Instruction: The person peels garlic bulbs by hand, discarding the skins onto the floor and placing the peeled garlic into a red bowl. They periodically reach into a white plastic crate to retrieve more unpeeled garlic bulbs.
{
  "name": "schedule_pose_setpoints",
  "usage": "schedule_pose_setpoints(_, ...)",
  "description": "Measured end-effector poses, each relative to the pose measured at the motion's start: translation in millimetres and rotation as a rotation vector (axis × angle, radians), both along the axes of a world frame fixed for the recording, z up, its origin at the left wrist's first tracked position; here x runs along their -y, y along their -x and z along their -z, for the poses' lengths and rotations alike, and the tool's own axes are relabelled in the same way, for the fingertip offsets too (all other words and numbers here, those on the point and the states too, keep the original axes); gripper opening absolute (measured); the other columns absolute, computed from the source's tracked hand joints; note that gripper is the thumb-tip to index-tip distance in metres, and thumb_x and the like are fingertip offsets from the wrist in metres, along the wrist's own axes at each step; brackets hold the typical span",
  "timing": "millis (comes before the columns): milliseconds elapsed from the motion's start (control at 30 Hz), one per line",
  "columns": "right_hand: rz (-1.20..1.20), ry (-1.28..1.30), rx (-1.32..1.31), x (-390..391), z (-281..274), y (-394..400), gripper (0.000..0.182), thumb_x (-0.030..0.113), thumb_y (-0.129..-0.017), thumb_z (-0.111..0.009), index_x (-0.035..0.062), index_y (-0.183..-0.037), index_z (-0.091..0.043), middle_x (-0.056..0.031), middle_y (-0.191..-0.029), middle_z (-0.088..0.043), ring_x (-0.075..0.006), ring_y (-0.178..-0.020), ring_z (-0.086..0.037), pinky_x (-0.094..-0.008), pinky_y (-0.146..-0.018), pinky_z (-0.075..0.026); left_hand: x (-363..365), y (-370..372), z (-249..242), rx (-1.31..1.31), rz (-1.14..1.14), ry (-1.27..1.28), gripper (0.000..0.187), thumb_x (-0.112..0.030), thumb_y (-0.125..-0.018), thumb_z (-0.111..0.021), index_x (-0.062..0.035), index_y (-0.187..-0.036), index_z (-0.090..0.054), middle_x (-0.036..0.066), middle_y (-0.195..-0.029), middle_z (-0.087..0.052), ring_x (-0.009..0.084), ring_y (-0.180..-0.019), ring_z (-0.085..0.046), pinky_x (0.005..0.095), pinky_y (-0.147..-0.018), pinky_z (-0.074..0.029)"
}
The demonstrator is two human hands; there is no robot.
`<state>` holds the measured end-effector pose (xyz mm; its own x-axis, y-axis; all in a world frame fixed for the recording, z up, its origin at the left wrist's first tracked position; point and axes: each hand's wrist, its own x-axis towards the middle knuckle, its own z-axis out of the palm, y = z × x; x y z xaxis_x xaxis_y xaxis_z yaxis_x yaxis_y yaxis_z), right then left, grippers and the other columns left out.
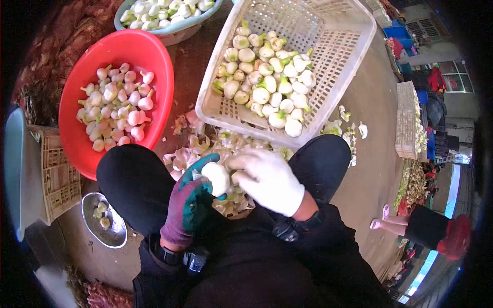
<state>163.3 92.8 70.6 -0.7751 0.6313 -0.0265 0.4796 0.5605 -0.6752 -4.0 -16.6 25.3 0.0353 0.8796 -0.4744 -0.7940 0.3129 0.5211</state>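
Observation:
A peeled white bulb (216, 177) is gripped in my left hand (189, 203), which wears a maroon and green glove. Beside it, my right hand (269, 180) in a white glove has its fingers bent at the bulb's right side; the fingertips are smeared, and whether they hold anything is unclear. Below both hands lies a heap of peeled skins (233, 203). Pale bulbs with green stems (261, 95) fill part of the white plastic crate (336, 95) ahead. Pinkish white bulbs (110, 92) lie in the red basin (162, 66).
A blue basin (177, 32) of white bulbs stands at the top. At the lower left are a metal bowl (115, 237) with small pieces and a beige crate (60, 179). A person (429, 228) in a dark skirt stands at the right, near another crate (405, 120).

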Motion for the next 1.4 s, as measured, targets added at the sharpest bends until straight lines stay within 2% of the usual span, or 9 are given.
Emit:
schedule_pose_setpoints(100, 0.015, -0.158, 0.031, 9.0, 3.9, 6.0, 0.016, 0.012, -0.079, -0.063, 0.0072, -0.095, -0.063, -0.0142, -0.092, -0.063, -0.0338, -0.09, -0.061, -0.0422, -0.079, -0.049, -3.6, -4.2, -6.7, 0.153, -0.028, 0.003, 0.055, -0.011, -0.089, -0.055, -0.0004, -0.14, -0.039, 0.008, -0.112, -0.058, 0.0167, -0.096, -0.06, 0.0307, -0.082, -0.052)
schedule_pose_setpoints(433, 0.019, -0.157, -0.013, 24.2, 4.6, 11.5, 0.025, 0.009, -0.069, -0.065, 0.0102, -0.093, -0.058, -0.0105, -0.088, -0.06, -0.033, -0.084, -0.06, -0.0437, -0.073, -0.047, -0.2, -10.4, -10.1, -0.05, 0.021, -0.009, 0.069, -0.007, -0.081, -0.066, -0.0014, -0.143, -0.035, 0.005, -0.114, -0.055, 0.0126, -0.096, -0.056, 0.0253, -0.084, -0.047)
schedule_pose_setpoints(667, 0.192, 0.085, 0.021, 18.5, 20.3, 12.6, 0.012, 0.015, -0.081, -0.06, 0.0038, -0.083, -0.061, -0.018, -0.077, -0.063, -0.0353, -0.07, -0.062, -0.0448, -0.064, -0.05, -2.4, -6.6, -19.0, -0.219, 0.18, -0.042, 0.078, -0.004, -0.07, -0.069, -0.003, -0.142, -0.039, 0.004, -0.127, -0.051, 0.0132, -0.11, -0.051, 0.0258, -0.094, -0.043)
schedule_pose_setpoints(767, 0.285, 0.556, 0.08, 11.6, 14.6, 7.5, 0.016, 0.016, -0.081, -0.062, 0.0018, -0.087, -0.06, -0.0185, -0.081, -0.063, -0.0341, -0.077, -0.064, -0.0399, -0.067, -0.049, 2.8, -6.3, -14.7, -0.179, 0.179, -0.093, 0.078, -0.004, -0.07, -0.068, -0.0039, -0.143, -0.039, 0.004, -0.131, -0.048, 0.015, -0.116, -0.048, 0.0277, -0.1, -0.038)
schedule_pose_setpoints(1067, 0.304, 0.425, -0.072, 17.0, 20.2, 3.3, 0.014, 0.014, -0.084, -0.062, 0.0028, -0.093, -0.06, -0.0159, -0.084, -0.062, -0.0304, -0.079, -0.064, -0.039, -0.072, -0.049, 3.9, -15.7, -20.7, -0.22, 0.014, -0.097, 0.073, -0.007, -0.075, -0.064, 0.0001, -0.142, -0.037, 0.008, -0.133, -0.047, 0.0181, -0.124, -0.043, 0.0316, -0.106, -0.032)
schedule_pose_setpoints(1200, 0.309, 0.613, -0.044, 16.0, 7.6, -2.1, 0.013, 0.011, -0.084, -0.061, 0.002, -0.093, -0.061, -0.0145, -0.082, -0.063, -0.0265, -0.076, -0.064, -0.0363, -0.07, -0.05, 9.5, -9.5, -5.5, -0.574, 0.16, -0.215, 0.067, -0.005, -0.08, -0.06, 0.0, -0.143, -0.036, 0.009, -0.132, -0.048, 0.0172, -0.12, -0.047, 0.0288, -0.102, -0.038)
schedule_pose_setpoints(1267, 0.291, 0.804, -0.233, 22.1, 5.3, 1.2, 0.016, 0.007, -0.085, -0.058, 0.001, -0.1, -0.06, -0.0083, -0.085, -0.064, -0.019, -0.078, -0.064, -0.0312, -0.071, -0.05, 0.7, -14.9, -24.3, -0.336, 0.097, -0.05, 0.06, -0.004, -0.082, -0.056, 0.0005, -0.14, -0.04, 0.01, -0.126, -0.052, 0.018, -0.112, -0.054, 0.0281, -0.097, -0.043)
schedule_pose_setpoints(1333, 0.42, 0.582, -0.373, 16.4, 23.2, -7.2, 0.019, 0.005, -0.086, -0.056, 0.0, -0.104, -0.06, -0.0067, -0.088, -0.064, -0.016, -0.081, -0.062, -0.0281, -0.073, -0.049, 1.9, -11.5, -20.8, -0.147, 0.102, 0.036, 0.054, -0.005, -0.084, -0.056, 0.0014, -0.136, -0.043, 0.012, -0.118, -0.057, 0.0205, -0.102, -0.06, 0.0305, -0.092, -0.048)
schedule_pose_setpoints(1400, 0.521, 1.184, -0.975, -11.5, 8.1, -12.9, 0.022, 0.006, -0.09, -0.058, -0.0008, -0.111, -0.059, -0.0063, -0.1, -0.065, -0.0147, -0.088, -0.063, -0.0268, -0.082, -0.05, 6.3, 0.0, -16.1, -0.17, 0.133, -0.087, 0.05, -0.007, -0.085, -0.055, 0.0022, -0.133, -0.045, 0.014, -0.113, -0.06, 0.0234, -0.097, -0.063, 0.0314, -0.086, -0.051)
